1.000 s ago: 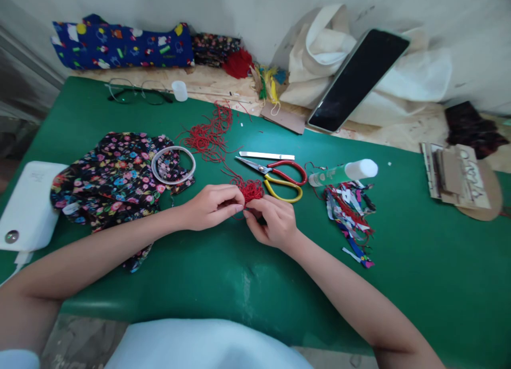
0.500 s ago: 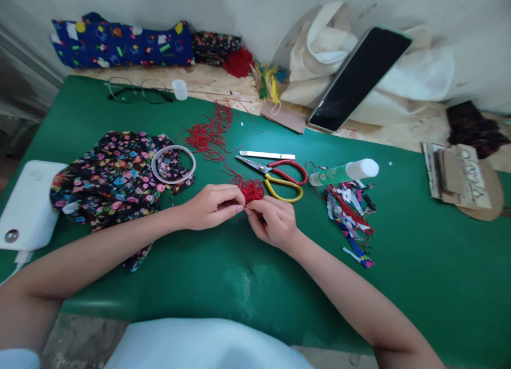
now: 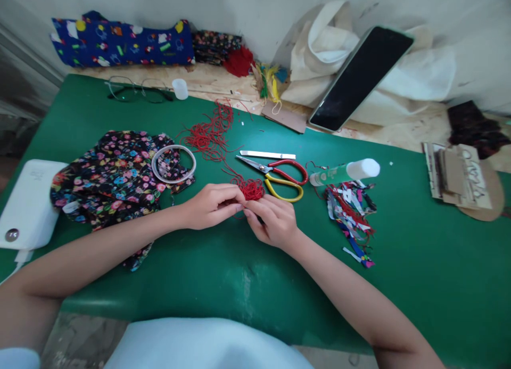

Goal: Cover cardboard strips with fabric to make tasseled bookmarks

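My left hand (image 3: 211, 205) and my right hand (image 3: 274, 219) meet at the fingertips over the green table mat (image 3: 223, 284). Both are closed in a pinch; what lies between the fingertips is too small to make out. Just beyond them is a tangled bundle of red cord (image 3: 252, 188), partly covered by my fingers. Scissors (image 3: 285, 181) with one red and one yellow handle lie behind my right hand, beside a slim metallic tool (image 3: 267, 155). A looser heap of red cord (image 3: 209, 134) spreads farther back.
Floral cloth (image 3: 115, 177), a hoop (image 3: 154, 164) and a white power bank (image 3: 30, 204) are left. A glue bottle (image 3: 345, 172) and fabric scraps (image 3: 351, 220) lie right. Behind are glasses (image 3: 138, 90), a small cup (image 3: 180, 89), a phone (image 3: 361, 79) and cardboard pieces (image 3: 459, 180).
The fingertips of my right hand have shifted very slightly against those of my left. Everything else looks the same.
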`<control>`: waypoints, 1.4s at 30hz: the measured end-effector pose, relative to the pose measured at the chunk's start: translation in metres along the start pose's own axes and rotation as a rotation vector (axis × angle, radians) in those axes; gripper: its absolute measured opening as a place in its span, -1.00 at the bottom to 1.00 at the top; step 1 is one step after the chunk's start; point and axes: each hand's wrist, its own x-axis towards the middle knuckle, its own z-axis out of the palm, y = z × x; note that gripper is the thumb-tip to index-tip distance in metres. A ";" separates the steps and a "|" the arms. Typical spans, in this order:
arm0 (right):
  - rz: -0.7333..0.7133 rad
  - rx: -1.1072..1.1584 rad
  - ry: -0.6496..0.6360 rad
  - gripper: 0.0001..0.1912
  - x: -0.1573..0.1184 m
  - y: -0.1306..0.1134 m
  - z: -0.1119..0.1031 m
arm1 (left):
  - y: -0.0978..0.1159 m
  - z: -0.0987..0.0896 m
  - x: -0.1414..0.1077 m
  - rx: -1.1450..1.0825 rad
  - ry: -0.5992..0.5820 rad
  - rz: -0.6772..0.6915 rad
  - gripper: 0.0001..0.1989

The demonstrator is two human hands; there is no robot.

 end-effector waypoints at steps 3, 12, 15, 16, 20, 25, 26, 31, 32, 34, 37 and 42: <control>-0.001 0.017 -0.013 -0.79 -0.001 0.002 0.000 | 0.000 -0.001 0.000 0.002 -0.003 0.015 -0.84; 0.076 0.103 0.024 -0.93 0.004 0.002 0.000 | 0.000 -0.001 0.001 -0.004 -0.021 -0.016 -0.82; 0.079 0.100 0.023 -0.91 0.004 0.000 0.001 | -0.001 0.000 0.001 -0.017 -0.019 -0.015 -0.82; 0.078 0.100 0.023 -0.91 0.004 0.000 0.001 | -0.001 0.000 0.002 -0.029 -0.017 -0.016 -0.82; 0.084 0.100 0.045 -0.92 0.003 0.001 0.003 | -0.004 -0.001 0.002 -0.115 -0.028 -0.058 -0.81; 0.108 0.087 0.092 -0.91 0.002 0.003 0.005 | -0.007 0.000 0.003 -0.205 0.012 -0.116 -0.77; 0.120 0.086 0.098 -0.91 0.002 0.002 0.006 | -0.007 0.000 0.003 -0.211 0.023 -0.125 -0.76; 0.241 0.099 0.163 -0.87 0.004 -0.001 0.007 | -0.003 -0.001 0.002 -0.329 0.063 -0.146 -0.59; 0.273 0.102 0.193 -0.85 0.005 -0.001 0.007 | -0.003 -0.001 0.002 -0.360 0.082 -0.145 -0.57; 0.339 0.106 0.273 -0.83 0.009 -0.002 0.004 | -0.003 -0.002 0.002 -0.395 0.130 -0.141 -0.54; 0.420 0.103 0.406 -0.82 0.017 -0.002 -0.002 | -0.005 -0.003 0.001 -0.385 0.206 -0.134 -0.53; 0.530 0.206 0.593 -0.80 0.030 -0.008 -0.013 | -0.005 -0.004 -0.001 -0.322 0.316 -0.147 -0.54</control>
